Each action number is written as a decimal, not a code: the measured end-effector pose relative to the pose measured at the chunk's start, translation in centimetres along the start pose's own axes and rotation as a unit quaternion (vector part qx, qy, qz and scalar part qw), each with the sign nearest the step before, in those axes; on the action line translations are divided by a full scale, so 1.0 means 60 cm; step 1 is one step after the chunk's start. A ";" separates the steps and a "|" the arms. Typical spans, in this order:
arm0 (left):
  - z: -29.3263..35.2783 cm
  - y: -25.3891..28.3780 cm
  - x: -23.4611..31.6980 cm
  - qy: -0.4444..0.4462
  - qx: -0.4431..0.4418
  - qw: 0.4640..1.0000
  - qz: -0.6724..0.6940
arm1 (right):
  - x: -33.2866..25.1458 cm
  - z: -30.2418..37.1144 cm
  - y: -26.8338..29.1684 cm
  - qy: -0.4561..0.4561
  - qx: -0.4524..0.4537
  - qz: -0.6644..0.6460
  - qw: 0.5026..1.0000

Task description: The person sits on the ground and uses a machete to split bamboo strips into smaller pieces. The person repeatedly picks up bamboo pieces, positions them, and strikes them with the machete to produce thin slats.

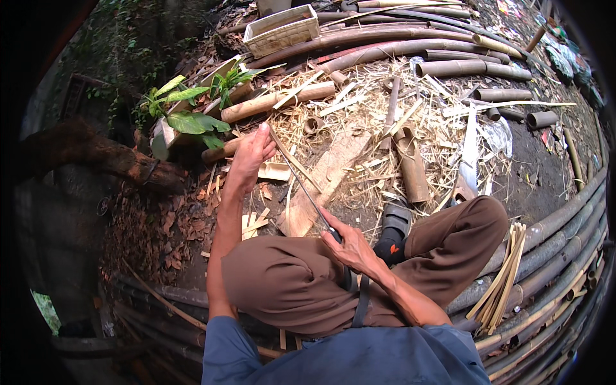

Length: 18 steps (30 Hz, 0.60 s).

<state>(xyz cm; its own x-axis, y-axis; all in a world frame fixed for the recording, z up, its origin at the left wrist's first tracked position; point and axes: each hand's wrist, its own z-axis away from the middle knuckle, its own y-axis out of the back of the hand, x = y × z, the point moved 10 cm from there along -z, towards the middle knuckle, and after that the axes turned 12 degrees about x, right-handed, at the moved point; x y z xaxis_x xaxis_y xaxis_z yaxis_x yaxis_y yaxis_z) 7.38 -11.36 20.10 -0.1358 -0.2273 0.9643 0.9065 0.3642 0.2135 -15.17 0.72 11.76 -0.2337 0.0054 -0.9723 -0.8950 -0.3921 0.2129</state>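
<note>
Bamboo strip: narrow, pale tan and slightly curved, the strip [299, 167] runs from my left hand [251, 157] down and to the right, in front of me and above my lap.
Left hand: raised ahead of me, thumb up and fingers bent at the strip's upper end; I cannot tell whether they are pressed together on it.
Right hand: wrapped firmly around the dark handle of a knife [312, 201], my right hand [351, 246] is close above my trousers.
Blade: long, thin and grey, it slants up toward my left hand, close along the strip.
Board: the wooden board [350, 157] is flat and light brown with a rough face, lying beyond my lap.
Shavings: curly, straw-coloured shavings [372, 106] cover the ground.
Tubes: a round, brown bamboo tube [410, 165] lies near my sandal [396, 219]; a thicker log [279, 101] lies beyond my left hand.
Saw: its wide, bright blade [469, 151] lies to the right.
Edges: poles [545, 250] curve along my right, with a bundle of split strips [504, 282] on them; a pale crate [282, 32] sits at the far side.
In the way: my brown trousers [282, 276] hide the ground nearest me; green leaves [192, 122] stick out left of the log.
</note>
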 end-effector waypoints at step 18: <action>0.047 -0.044 0.012 -0.037 0.001 0.999 0.036 | 0.002 -0.008 -0.032 0.010 0.042 -0.023 0.999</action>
<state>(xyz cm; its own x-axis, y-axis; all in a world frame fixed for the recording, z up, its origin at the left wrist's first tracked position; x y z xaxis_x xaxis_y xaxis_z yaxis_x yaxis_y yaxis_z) 3.74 -9.96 20.67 -0.0999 -0.1343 0.9859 0.9145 0.3780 0.1442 -13.31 1.06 11.21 -0.1852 0.0028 -0.9827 -0.9332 -0.3140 0.1750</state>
